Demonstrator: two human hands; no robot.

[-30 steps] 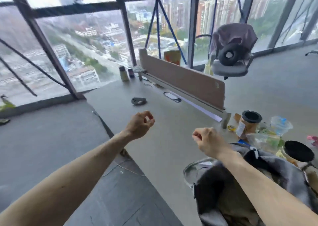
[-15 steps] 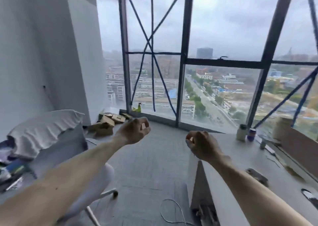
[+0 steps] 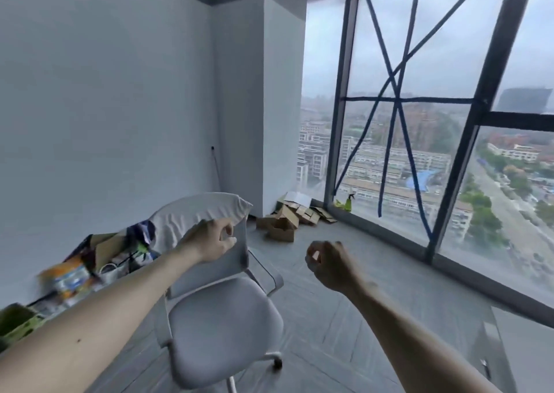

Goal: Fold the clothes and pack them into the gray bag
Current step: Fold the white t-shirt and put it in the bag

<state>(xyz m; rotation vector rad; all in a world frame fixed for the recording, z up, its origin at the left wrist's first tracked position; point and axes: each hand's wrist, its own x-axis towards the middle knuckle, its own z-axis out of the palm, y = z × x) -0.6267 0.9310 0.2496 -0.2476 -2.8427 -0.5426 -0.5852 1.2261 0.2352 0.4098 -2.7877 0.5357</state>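
While the person faced a corner of the room, a white garment (image 3: 204, 210) hung draped over the top of the backrest of a white office chair (image 3: 221, 326), its cloth wrinkled and one corner jutting out to the right past the frame. The left hand (image 3: 209, 240) was held up in front of that backrest, right at the garment's lower edge. Its fingers (image 3: 229, 228) were curled, with the thumb meeting the forefinger in a small ring; whether they pinched the cloth or only overlapped it in the view could not be told. The right hand (image 3: 326, 263) hung in mid-air to the right of the chair, well apart from the garment, its fingers folded into a loose fist that gripped nothing. Both forearms were bare and reached in from the bottom of the view.

Left of the chair lay a heap of colourful packets (image 3: 69, 278) (too blurred to name more closely). On the grey floor in the corner sat a pile of flattened and open cardboard boxes (image 3: 287, 219), and just beside them, at the foot of the window (image 3: 449, 63), stood a green spray bottle (image 3: 347, 204). Strips of blue tape (image 3: 395, 108) crossed the glass, and city buildings showed far below.
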